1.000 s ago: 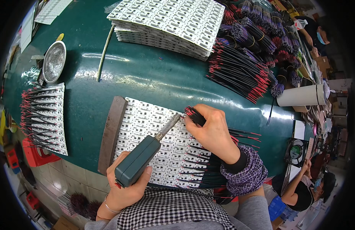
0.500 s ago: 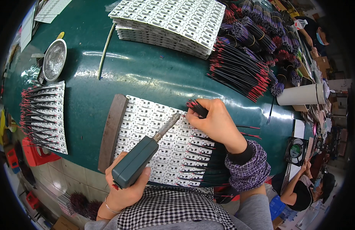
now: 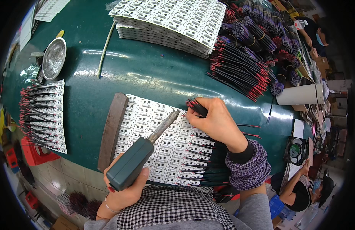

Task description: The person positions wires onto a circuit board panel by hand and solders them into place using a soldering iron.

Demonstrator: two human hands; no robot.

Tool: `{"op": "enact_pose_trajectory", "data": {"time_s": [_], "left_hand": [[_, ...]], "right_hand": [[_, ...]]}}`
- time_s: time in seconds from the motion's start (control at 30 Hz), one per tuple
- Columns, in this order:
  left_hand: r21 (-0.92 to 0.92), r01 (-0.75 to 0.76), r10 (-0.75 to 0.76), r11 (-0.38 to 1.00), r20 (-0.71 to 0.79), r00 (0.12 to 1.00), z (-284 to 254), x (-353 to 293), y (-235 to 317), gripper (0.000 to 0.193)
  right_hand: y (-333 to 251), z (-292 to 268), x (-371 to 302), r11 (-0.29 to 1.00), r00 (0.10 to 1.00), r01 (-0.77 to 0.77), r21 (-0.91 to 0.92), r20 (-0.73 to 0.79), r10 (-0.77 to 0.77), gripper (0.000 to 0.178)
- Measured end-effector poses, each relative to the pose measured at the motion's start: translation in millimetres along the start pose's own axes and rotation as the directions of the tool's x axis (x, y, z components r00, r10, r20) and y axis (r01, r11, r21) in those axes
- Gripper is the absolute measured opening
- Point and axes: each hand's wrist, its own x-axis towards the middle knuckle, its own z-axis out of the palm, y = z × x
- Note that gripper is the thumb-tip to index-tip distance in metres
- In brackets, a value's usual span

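Observation:
My left hand (image 3: 124, 191) grips a soldering iron (image 3: 141, 155) by its grey-green handle, its metal tip reaching up to the upper edge of a white circuit board panel (image 3: 147, 126) lying on the green table (image 3: 147, 73). My right hand (image 3: 214, 120) holds a small bundle of black wires with red ends (image 3: 194, 106), pressed onto the panel right beside the iron's tip. Several black wires are fixed along the panel's right side.
A brown bar (image 3: 112, 130) lies along the panel's left edge. A wired panel (image 3: 43, 115) sits at the left, a metal dish (image 3: 54, 58) above it. Stacked blank panels (image 3: 170, 21), wire bundles (image 3: 242, 65) and a white cylinder (image 3: 300, 94) fill the far side. Another person (image 3: 304, 188) sits at right.
My right hand with the wire bundle has shifted slightly up the panel toward its upper edge, and the iron's tip has followed it.

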Motion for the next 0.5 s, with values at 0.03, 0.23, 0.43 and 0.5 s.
{"op": "enact_pose_trajectory", "data": {"time_s": [0.03, 0.23, 0.43, 0.5], "left_hand": [[-0.033, 0.032, -0.033, 0.999, -0.034, 0.999, -1, -3, -1, 0.020], [-0.055, 0.145, -0.145, 0.988, 0.005, 0.989, -11, -17, -6, 0.041], [-0.071, 0.096, -0.096, 0.993, 0.003, 0.995, -12, -21, -14, 0.045], [-0.069, 0.077, -0.077, 0.995, 0.012, 0.997, -12, -20, -13, 0.045]], "right_hand": [[-1, -1, -1, 1.000, 1.000, 0.017, -0.017, 0.013, -0.017, 0.019], [-1, -4, -19, 0.980, 0.975, 0.199, -0.018, -0.100, -0.200, 0.017], [-11, 6, -37, 0.930, 0.880, 0.365, -0.036, -0.312, -0.357, 0.016], [-11, 10, -36, 0.948, 0.905, 0.316, -0.037, -0.290, -0.312, 0.017]]}}
